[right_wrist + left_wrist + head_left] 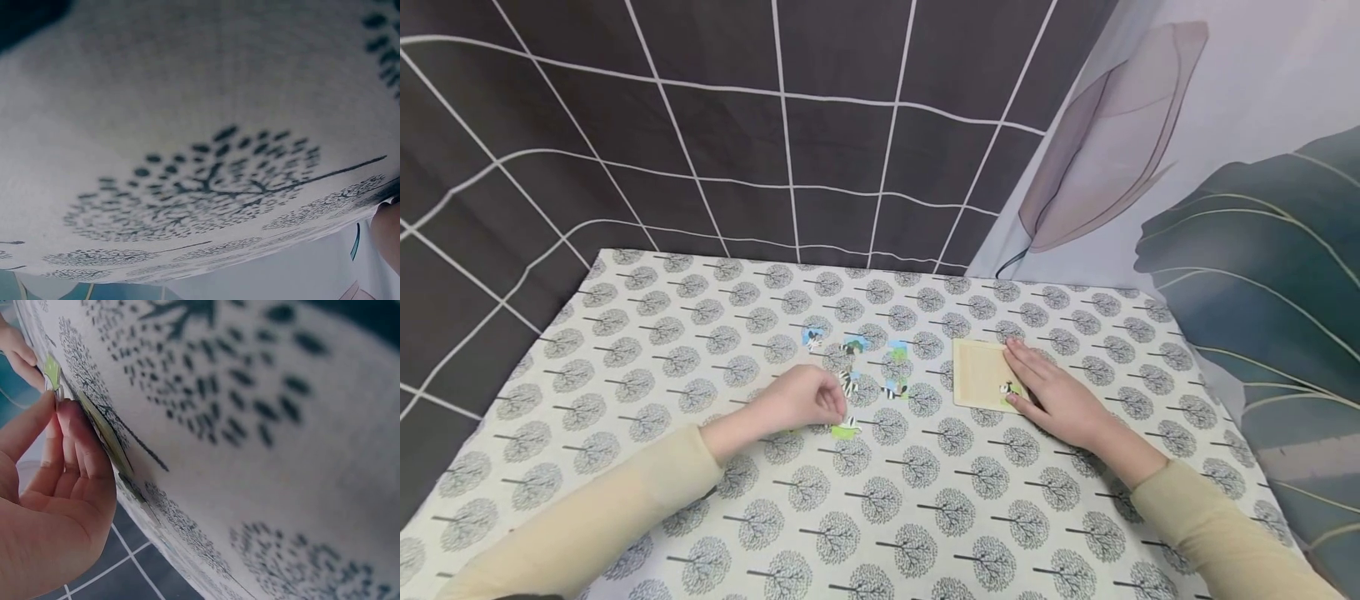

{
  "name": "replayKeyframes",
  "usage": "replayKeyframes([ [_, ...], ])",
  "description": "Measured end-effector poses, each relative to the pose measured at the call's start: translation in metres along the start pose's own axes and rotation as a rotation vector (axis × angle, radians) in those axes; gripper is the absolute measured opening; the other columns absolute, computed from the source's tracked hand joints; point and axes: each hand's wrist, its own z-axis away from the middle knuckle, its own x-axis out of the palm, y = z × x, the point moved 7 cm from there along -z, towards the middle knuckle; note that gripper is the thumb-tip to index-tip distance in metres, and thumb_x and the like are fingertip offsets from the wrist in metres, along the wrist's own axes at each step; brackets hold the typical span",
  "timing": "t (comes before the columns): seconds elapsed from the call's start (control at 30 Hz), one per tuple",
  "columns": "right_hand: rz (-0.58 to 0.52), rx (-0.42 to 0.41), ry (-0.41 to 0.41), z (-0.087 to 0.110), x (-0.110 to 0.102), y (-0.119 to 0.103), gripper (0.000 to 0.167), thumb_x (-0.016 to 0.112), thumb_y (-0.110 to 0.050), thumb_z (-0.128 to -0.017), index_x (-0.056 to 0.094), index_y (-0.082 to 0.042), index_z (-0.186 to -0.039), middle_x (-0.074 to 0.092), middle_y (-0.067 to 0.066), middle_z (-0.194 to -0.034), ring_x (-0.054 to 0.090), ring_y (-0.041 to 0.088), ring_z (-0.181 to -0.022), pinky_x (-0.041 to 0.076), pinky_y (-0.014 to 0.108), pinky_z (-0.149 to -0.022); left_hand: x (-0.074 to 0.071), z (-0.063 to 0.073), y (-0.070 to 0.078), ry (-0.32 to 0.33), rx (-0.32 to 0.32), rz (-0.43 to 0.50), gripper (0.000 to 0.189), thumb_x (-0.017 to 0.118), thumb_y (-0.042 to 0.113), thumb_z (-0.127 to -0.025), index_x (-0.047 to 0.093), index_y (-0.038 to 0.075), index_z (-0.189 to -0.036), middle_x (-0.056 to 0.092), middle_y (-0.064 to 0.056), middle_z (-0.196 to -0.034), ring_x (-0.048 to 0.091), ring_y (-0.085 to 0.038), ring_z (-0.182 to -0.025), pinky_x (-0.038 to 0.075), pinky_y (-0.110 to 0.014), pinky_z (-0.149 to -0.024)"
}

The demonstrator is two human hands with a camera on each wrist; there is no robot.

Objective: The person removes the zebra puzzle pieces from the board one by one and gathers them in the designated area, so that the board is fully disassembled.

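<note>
In the head view, my left hand is over the cloth left of centre. Thumb and forefinger pinch a small green-and-white puzzle piece, seen edge-on in the left wrist view. My right hand lies on the right side of a shallow wooden puzzle tray, fingers extended. One puzzle piece with a black-and-white animal part sits at the tray's lower right, beside the right thumb. Between the hands lie loose pieces, among them a zebra-head piece, a striped piece and a green-and-blue piece.
A white tablecloth with dark tree prints covers the table. A dark curtain with white grid lines hangs behind it. To the right hangs a pale cloth with large leaf patterns.
</note>
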Motion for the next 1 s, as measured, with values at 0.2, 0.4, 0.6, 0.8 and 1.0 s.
replayKeyframes([
  [0.2, -0.001, -0.008, 0.014, 0.000, -0.002, -0.002, 0.074, 0.058, -0.038, -0.108, 0.029, -0.003, -0.166, 0.024, 0.018, -0.176, 0.029, 0.044, -0.160, 0.029, 0.061, -0.128, -0.001, 0.003, 0.002, 0.004, 0.005, -0.027, 0.012, 0.083, 0.003, -0.085, 0.074, 0.009, -0.084, 0.071, 0.000, -0.079, 0.064, -0.008, -0.074, 0.058, -0.019, -0.074],
  [0.4, -0.019, -0.021, 0.034, 0.001, -0.006, -0.004, 0.073, 0.059, -0.037, -0.107, 0.031, -0.002, -0.165, 0.026, 0.019, -0.175, 0.031, 0.045, -0.158, 0.029, 0.063, -0.127, -0.003, 0.003, 0.000, 0.014, 0.010, -0.038, 0.012, 0.085, 0.006, -0.085, 0.074, 0.010, -0.085, 0.072, 0.001, -0.080, 0.064, -0.008, -0.074, 0.058, -0.020, -0.073],
  [0.6, -0.017, -0.011, 0.021, 0.001, -0.006, -0.001, 0.077, 0.060, -0.040, -0.106, 0.029, -0.005, -0.166, 0.025, 0.017, -0.176, 0.030, 0.044, -0.159, 0.029, 0.062, -0.127, -0.007, -0.004, 0.003, 0.026, 0.021, -0.024, 0.011, 0.085, 0.006, -0.085, 0.075, 0.010, -0.088, 0.073, 0.001, -0.081, 0.066, -0.009, -0.074, 0.059, -0.021, -0.074],
  [0.8, -0.010, -0.020, 0.041, 0.006, -0.005, 0.004, 0.083, 0.065, -0.042, -0.102, 0.027, -0.005, -0.167, 0.024, 0.017, -0.176, 0.030, 0.044, -0.159, 0.030, 0.064, -0.126, -0.006, -0.022, 0.025, 0.014, 0.071, -0.024, 0.008, 0.082, 0.006, -0.088, 0.076, 0.008, -0.091, 0.075, -0.002, -0.085, 0.067, -0.009, -0.077, 0.060, -0.022, -0.078],
  [1.0, 0.007, -0.042, 0.069, 0.013, -0.006, 0.007, 0.086, 0.069, -0.041, -0.100, 0.028, -0.004, -0.166, 0.027, 0.019, -0.175, 0.032, 0.044, -0.158, 0.031, 0.062, -0.126, 0.000, -0.050, 0.053, -0.011, 0.113, -0.010, 0.007, 0.082, 0.007, -0.090, 0.076, 0.005, -0.094, 0.076, -0.004, -0.090, 0.068, -0.009, -0.080, 0.060, -0.020, -0.080],
])
